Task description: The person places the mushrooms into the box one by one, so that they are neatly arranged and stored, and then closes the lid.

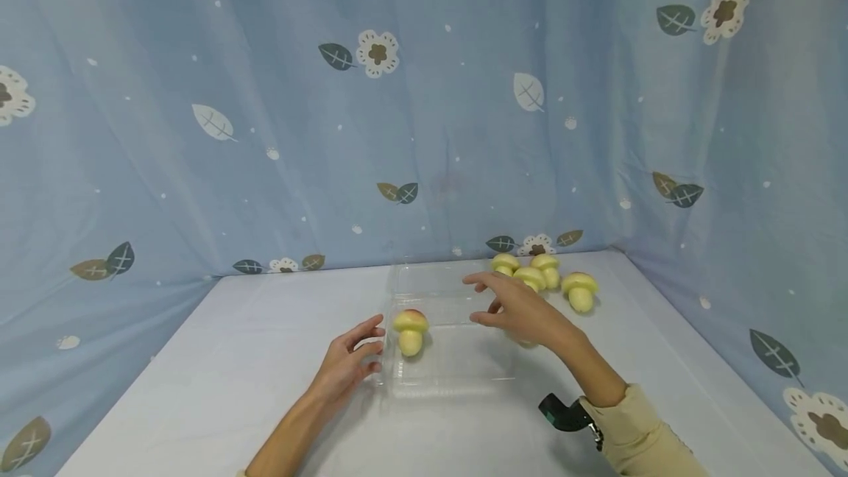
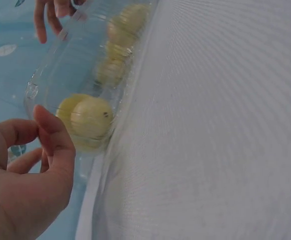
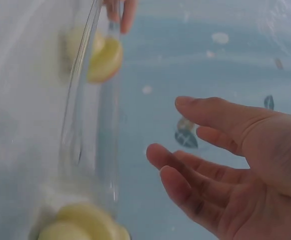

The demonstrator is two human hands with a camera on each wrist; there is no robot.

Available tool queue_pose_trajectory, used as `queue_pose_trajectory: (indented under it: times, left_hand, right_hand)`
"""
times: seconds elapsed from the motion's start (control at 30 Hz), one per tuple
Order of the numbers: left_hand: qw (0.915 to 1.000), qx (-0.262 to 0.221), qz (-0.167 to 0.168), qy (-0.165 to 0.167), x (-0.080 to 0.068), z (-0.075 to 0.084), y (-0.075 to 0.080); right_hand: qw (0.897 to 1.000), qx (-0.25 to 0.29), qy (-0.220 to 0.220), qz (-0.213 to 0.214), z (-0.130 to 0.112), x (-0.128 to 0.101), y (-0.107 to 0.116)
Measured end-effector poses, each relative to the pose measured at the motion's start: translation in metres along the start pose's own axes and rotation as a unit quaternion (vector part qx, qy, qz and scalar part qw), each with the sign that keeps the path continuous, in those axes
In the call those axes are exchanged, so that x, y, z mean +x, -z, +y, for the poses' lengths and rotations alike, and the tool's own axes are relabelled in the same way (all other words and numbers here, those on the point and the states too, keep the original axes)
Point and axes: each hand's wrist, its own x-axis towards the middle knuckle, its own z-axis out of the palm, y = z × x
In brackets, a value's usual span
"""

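Head view shows a clear plastic box (image 1: 457, 359) lying open on a white table (image 1: 199, 389), its lid tilted up at the far side. One yellow toy mushroom (image 1: 411, 330) stands upright inside the box near its left wall. The left hand (image 1: 347, 366) rests at that left wall, fingers spread and gently bent, fingertips touching or just beside the plastic; it grips nothing. The right hand (image 1: 520, 308) hovers over the right half of the box, fingers loosely extended and parted, holding nothing. A light sleeve (image 1: 645, 433) covers the right forearm, with a dark wrist strap (image 1: 563, 414) just before it.

Four more mushrooms (image 1: 543, 274) stand in a cluster on the table beyond the box's far right corner, just past the right hand. A blue curtain (image 1: 265, 131) printed with leaves and flowers hangs behind and to both sides of the table.

Left wrist view shows the left hand (image 2: 25, 185) with thumb raised beside the box wall (image 2: 75, 65); the mushroom (image 2: 88, 120) shows through the plastic, close to the thumb. I cannot tell whether the thumb touches the wall.

Right wrist view is blurred: the right hand (image 3: 230, 165) is spread with bare palm and relaxed fingers, next to the box edge (image 3: 85, 110), apart from it.
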Motion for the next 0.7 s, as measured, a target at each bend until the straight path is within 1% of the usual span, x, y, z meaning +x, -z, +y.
queue_pose_trajectory:
  times: [0.13, 0.3, 0.47, 0.7]
  left_hand:
    - [1.0, 0.002, -0.003, 0.002, 0.0, -0.001, 0.0]
    - [0.9999, 0.007, -0.005, -0.005, 0.001, -0.002, 0.001]
    - [0.9999, 0.012, -0.001, -0.004, 0.003, -0.003, 0.002]
    - [0.9999, 0.009, 0.006, 0.001, 0.002, -0.003, 0.003]
  right_hand:
    - [1.0, 0.003, 0.002, 0.005, 0.015, -0.007, 0.007]
    - [1.0, 0.002, 0.009, 0.006, 0.03, -0.013, 0.012]
    - [1.0, -0.007, 0.021, 0.005, 0.039, -0.016, 0.016]
    - [1.0, -0.016, 0.019, 0.003, 0.05, -0.021, 0.018]
